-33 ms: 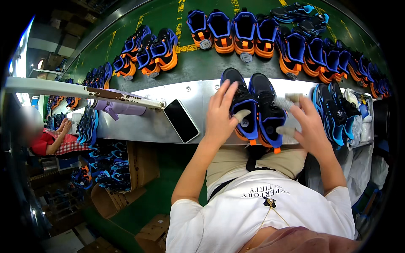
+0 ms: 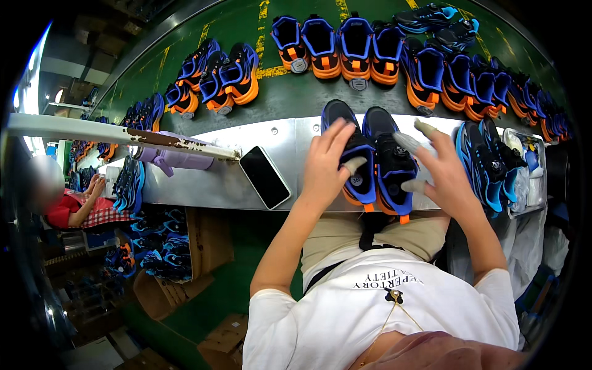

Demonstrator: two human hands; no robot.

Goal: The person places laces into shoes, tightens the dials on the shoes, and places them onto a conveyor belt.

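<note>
the left hand is at the left shoe, its grip unclear; the right hand spreads open by the right shoe. both shoes sit on the surface at the wearer's twelve o'clock, a phone at their nine.

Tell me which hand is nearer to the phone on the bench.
Left. The left hand is just right of the phone, at the left shoe in front of the person. The right hand is farther right, beside the right shoe.
</note>
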